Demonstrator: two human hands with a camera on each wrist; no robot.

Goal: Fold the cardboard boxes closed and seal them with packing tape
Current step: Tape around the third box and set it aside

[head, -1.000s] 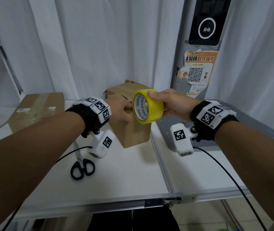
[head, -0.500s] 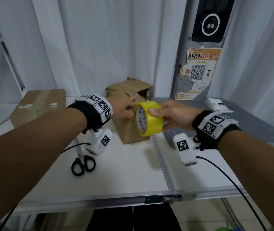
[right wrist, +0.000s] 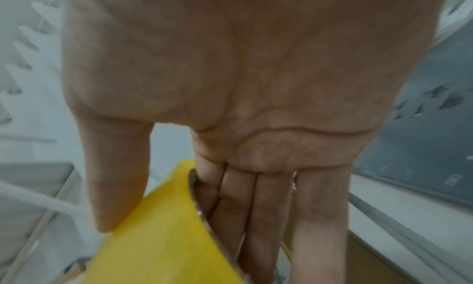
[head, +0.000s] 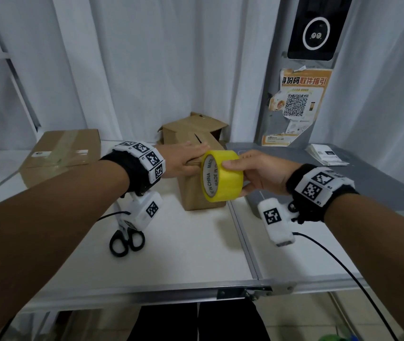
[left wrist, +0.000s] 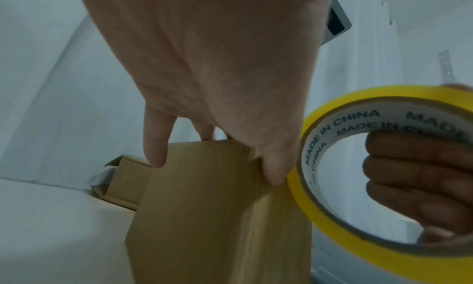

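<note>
The right hand (head: 261,172) grips a glossy yellow tape roll (head: 221,179), fingers through its printed core, at the cardboard box's (head: 196,193) 3 o'clock; the left hand (head: 183,159) lies flat, fingers straight, on its matte top

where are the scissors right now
In the head view, the black-handled scissors lie on the white table, below the left hand, nearer the camera than the open box.

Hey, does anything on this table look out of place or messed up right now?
Only the open box at the back: its flaps stick up crookedly, one creased. The left hand lies flat on the front box; the right hand grips the tape.
</note>
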